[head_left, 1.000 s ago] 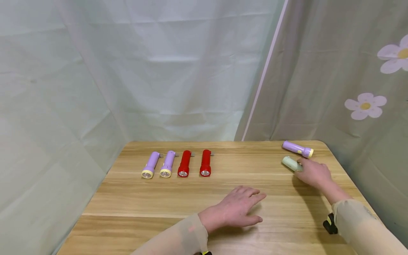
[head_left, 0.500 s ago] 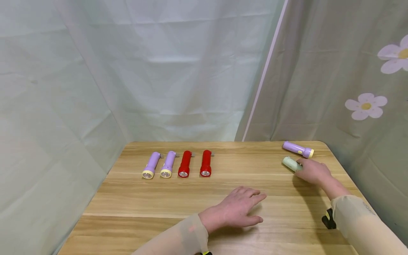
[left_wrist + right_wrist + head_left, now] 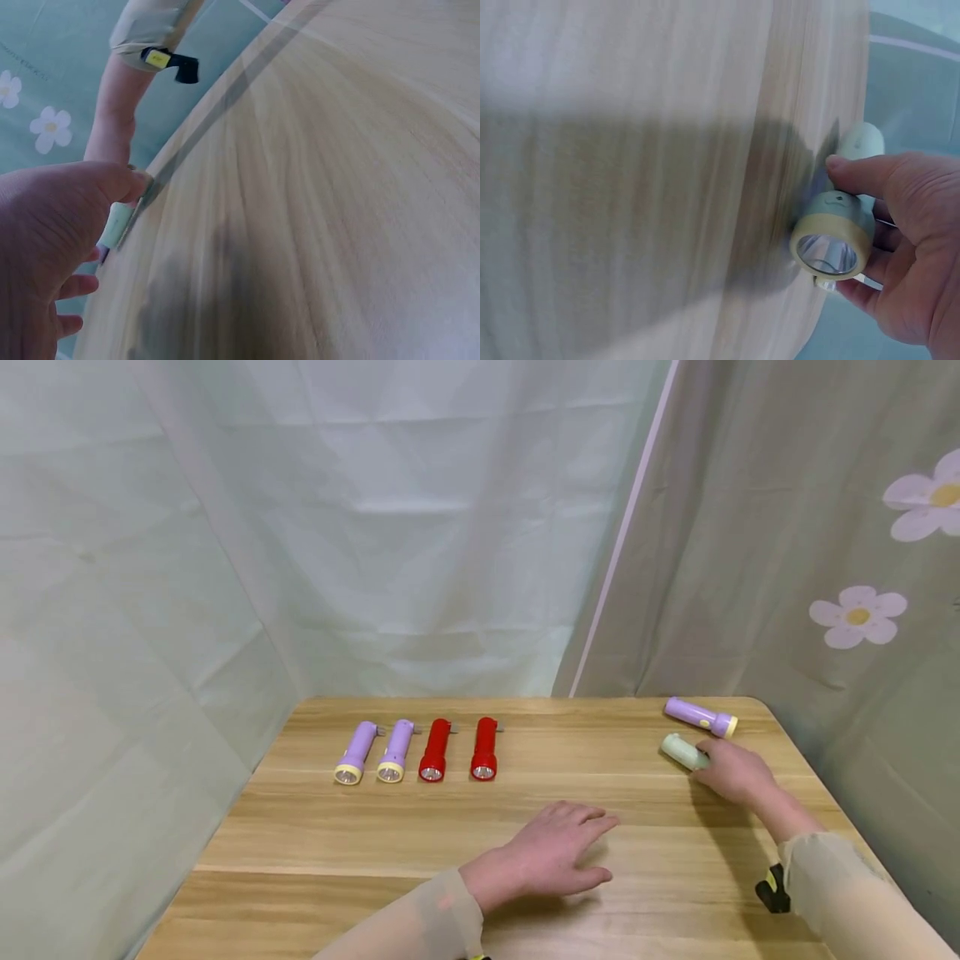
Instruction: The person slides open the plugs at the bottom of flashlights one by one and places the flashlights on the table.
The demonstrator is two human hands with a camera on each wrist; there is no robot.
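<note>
My right hand [image 3: 737,771] grips a pale green flashlight [image 3: 840,214] at the right side of the table. In the right wrist view the thumb lies along its body and the fingers come round from the other side. Its cream-ringed lens faces back toward the wrist. Just behind that hand lies a purple flashlight [image 3: 700,717] with a cream head. My left hand [image 3: 551,852] holds nothing; its fingers are spread and relaxed above the middle front of the table. In the left wrist view its thumb partly covers the right hand.
On the left half of the wooden table [image 3: 315,839], two purple flashlights [image 3: 357,752] and two red flashlights [image 3: 484,750] lie in a row, lenses toward me. Curtains [image 3: 435,543] hang behind the table and along its sides.
The pale green flashlight and my right hand have shifted very slightly left. My left hand is nearly where it was. The head view has tilted up a little.
</note>
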